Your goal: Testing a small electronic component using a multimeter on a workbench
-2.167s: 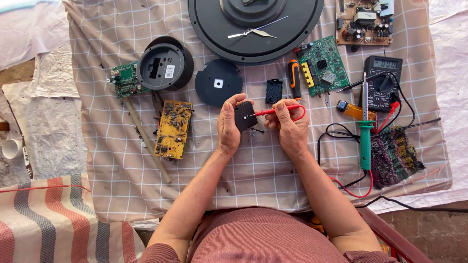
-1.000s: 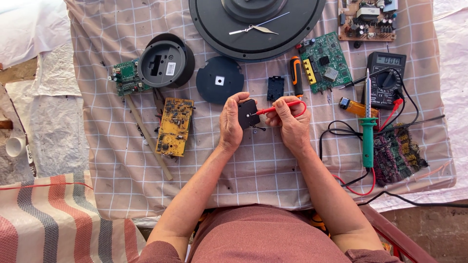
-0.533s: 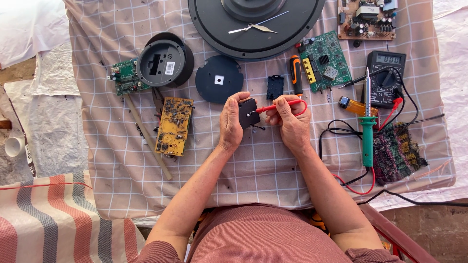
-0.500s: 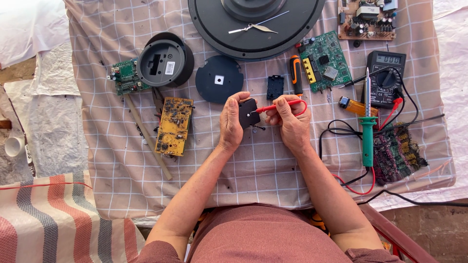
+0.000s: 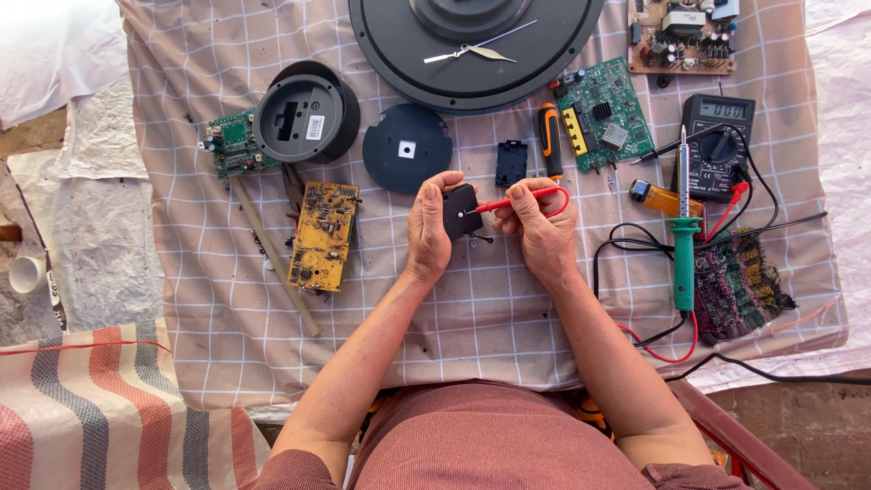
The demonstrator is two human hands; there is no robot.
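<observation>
My left hand (image 5: 426,229) grips a small black square clock module (image 5: 462,210) above the checked cloth (image 5: 472,308). My right hand (image 5: 541,227) pinches a red meter probe (image 5: 510,201) whose metal tip touches the module's face. The probe's red lead loops back over my right fingers. A black multimeter (image 5: 719,145) lies at the right with its leads trailing off it.
A big black clock face (image 5: 472,45) with hands lies at the top. Around it are a round black housing (image 5: 304,116), a black disc (image 5: 406,160), green circuit boards (image 5: 602,114), a yellow board (image 5: 324,234), an orange-handled screwdriver (image 5: 549,139), a green soldering iron (image 5: 684,245), and a wooden stick (image 5: 274,259).
Both hands stay together over the cloth's middle. The probe tip remains on the module; the view has shifted only slightly.
</observation>
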